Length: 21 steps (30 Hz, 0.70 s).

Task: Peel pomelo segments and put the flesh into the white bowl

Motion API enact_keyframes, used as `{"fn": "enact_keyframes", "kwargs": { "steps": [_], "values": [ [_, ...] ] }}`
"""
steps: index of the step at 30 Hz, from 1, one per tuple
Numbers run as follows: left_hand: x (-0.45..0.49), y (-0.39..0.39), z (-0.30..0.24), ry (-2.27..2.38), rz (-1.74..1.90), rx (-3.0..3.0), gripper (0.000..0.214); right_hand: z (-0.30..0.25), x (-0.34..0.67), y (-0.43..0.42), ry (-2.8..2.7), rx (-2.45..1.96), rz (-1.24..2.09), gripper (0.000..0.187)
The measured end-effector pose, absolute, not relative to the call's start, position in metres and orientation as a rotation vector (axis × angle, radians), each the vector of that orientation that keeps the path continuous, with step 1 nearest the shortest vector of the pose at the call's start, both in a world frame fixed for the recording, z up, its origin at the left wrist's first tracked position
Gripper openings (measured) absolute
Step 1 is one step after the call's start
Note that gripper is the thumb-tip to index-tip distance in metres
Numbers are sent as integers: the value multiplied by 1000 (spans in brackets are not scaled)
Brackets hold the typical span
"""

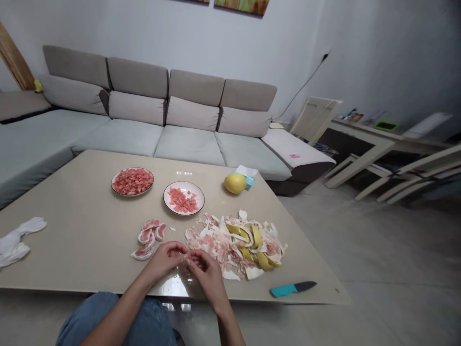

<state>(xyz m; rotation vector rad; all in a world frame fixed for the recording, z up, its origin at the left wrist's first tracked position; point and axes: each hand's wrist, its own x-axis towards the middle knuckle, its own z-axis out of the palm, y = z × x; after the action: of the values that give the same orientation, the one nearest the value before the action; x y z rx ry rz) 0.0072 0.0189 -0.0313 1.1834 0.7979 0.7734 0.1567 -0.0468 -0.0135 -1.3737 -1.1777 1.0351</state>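
My left hand (pixel 168 260) and my right hand (pixel 208 271) meet fingertip to fingertip above the near part of the table. Both are closed in a pinch, and whatever lies between the fingers is too small and hidden to name. Left of them lie several unpeeled pomelo segments (pixel 147 246) with white skin. A heap of pomelo peel and membrane (pixel 216 242) spreads just to the right. Beyond my hands, a white plate (pixel 170 207) holds some pink pomelo pulp (pixel 183 200). Farther left, a second plate (pixel 132 194) is piled with red pulp (pixel 133 181).
A teal-handled knife (pixel 293 289) lies by the table's near right edge. At the far right, a whole yellow pomelo (pixel 235 183) stands before a tissue pack (pixel 249 174). Crumpled white cloth or tissue (pixel 19 240) lies at left. Behind the table (pixel 82 230) runs a sofa (pixel 187 146).
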Motion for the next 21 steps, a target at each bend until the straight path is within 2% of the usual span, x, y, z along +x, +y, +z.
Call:
{"fn": "enact_keyframes", "kwargs": {
  "steps": [11,18,21],
  "values": [
    [7,17,-25,757,775,1132,23,-33,164,-39,-765,-1053,1476,28],
    [9,19,-26,792,808,1114,27,-31,160,-40,-764,-1110,1393,33],
    [9,19,-28,780,799,1140,28,-31,158,-38,-809,-1179,1310,29]
  ]
}}
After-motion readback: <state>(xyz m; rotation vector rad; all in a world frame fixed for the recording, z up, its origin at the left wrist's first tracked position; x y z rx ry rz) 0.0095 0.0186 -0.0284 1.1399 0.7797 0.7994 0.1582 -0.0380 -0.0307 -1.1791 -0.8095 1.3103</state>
